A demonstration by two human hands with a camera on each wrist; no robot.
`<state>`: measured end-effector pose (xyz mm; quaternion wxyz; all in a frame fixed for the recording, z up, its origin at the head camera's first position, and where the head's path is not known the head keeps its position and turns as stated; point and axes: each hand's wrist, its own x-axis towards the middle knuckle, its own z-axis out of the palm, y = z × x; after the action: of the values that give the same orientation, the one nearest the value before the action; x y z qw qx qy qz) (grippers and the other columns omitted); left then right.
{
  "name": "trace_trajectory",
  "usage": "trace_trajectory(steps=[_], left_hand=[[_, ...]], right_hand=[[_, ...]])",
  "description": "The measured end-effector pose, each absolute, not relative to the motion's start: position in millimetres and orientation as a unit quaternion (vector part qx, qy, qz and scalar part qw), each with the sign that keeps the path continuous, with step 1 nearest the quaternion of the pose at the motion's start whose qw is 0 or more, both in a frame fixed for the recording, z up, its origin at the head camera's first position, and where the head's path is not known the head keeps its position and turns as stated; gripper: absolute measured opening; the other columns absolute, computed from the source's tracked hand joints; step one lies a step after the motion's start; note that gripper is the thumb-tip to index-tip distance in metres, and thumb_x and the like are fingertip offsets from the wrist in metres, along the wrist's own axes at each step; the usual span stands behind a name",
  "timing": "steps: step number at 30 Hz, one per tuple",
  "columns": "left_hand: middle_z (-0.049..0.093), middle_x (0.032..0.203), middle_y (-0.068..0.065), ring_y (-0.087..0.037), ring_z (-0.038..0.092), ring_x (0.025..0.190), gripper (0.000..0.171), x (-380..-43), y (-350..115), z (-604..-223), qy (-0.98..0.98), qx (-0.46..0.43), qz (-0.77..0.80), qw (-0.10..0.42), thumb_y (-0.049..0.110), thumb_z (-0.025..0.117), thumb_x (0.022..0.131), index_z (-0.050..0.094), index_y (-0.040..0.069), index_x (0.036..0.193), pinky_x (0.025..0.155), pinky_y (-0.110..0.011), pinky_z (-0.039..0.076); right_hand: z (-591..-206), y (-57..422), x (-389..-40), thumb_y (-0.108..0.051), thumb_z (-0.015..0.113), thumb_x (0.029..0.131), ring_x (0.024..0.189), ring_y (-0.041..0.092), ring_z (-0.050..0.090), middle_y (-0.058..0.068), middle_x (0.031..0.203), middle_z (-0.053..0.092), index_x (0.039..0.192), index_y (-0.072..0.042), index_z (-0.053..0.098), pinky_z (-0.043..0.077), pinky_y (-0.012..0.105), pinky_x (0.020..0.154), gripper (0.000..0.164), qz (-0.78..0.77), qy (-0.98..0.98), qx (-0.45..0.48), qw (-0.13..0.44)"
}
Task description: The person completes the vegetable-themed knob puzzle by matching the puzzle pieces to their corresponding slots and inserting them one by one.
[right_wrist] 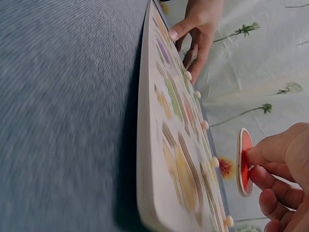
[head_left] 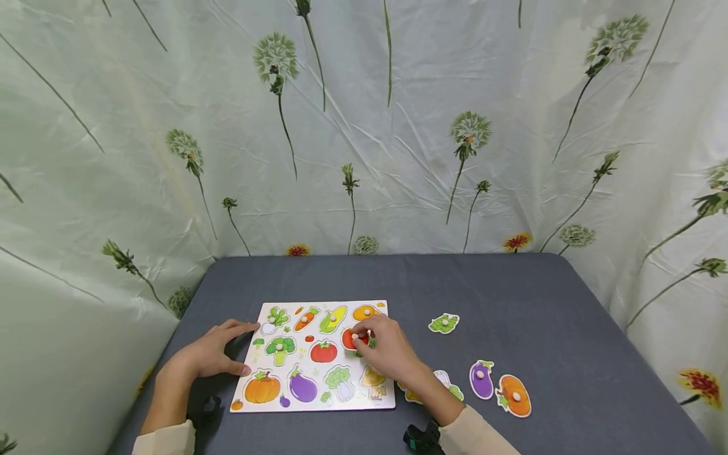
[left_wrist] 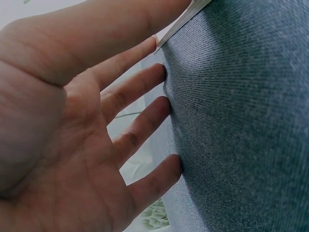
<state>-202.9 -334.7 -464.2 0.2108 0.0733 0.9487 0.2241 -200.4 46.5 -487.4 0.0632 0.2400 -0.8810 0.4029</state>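
One red knobbed puzzle piece (head_left: 348, 340), pinched in the right hand (head_left: 389, 349) just above a vegetable puzzle board (head_left: 256, 363). Left hand (head_left: 212, 351): apart from the right, fingers spread, thumb touching the board's edge. Rightward of both: loose eggplant piece (head_left: 481, 382), pumpkin piece (head_left: 519, 404).

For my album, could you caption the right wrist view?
Right hand pinches a red piece above a puzzle board, left hand opposite.

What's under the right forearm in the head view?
A yellowish piece peeks out on its left, a white-green piece on its right. Their covered parts, and anything else beneath the forearm, cannot be seen.
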Motion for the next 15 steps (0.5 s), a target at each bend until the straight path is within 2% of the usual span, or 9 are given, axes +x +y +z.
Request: trace_trajectory(steps=[8, 15], left_hand=[[0.042, 0.152, -0.022, -0.053, 0.033, 0.138, 0.101, -203, -334, -464, 0.948, 0.071, 0.229, 0.211, 0.044, 0.094, 0.069, 0.048, 0.017, 0.155, 0.103, -0.077, 0.034], [0.043, 0.151, -0.023, -0.054, 0.035, 0.137, 0.1, -201, -334, -464, 0.949, 0.079, 0.225, 0.206, 0.043, 0.094, 0.069, 0.049, 0.016, 0.154, 0.103, -0.077, 0.034]], right_hand=[[-490, 24, -204, -0.006, 0.076, 0.089, 0.077, 0.019, 0.061, -0.004, 0.084, 0.069, 0.095, -0.009, 0.08, 0.045, 0.02, 0.069, 0.008, 0.418, -0.87, 0.257, 0.044], [-494, 10, -204, -0.009, 0.075, 0.091, 0.073, 0.013, 0.058, -0.004, 0.086, 0.069, 0.098, -0.008, 0.08, 0.042, 0.018, 0.065, 0.009, 0.424, -0.869, 0.254, 0.006]])
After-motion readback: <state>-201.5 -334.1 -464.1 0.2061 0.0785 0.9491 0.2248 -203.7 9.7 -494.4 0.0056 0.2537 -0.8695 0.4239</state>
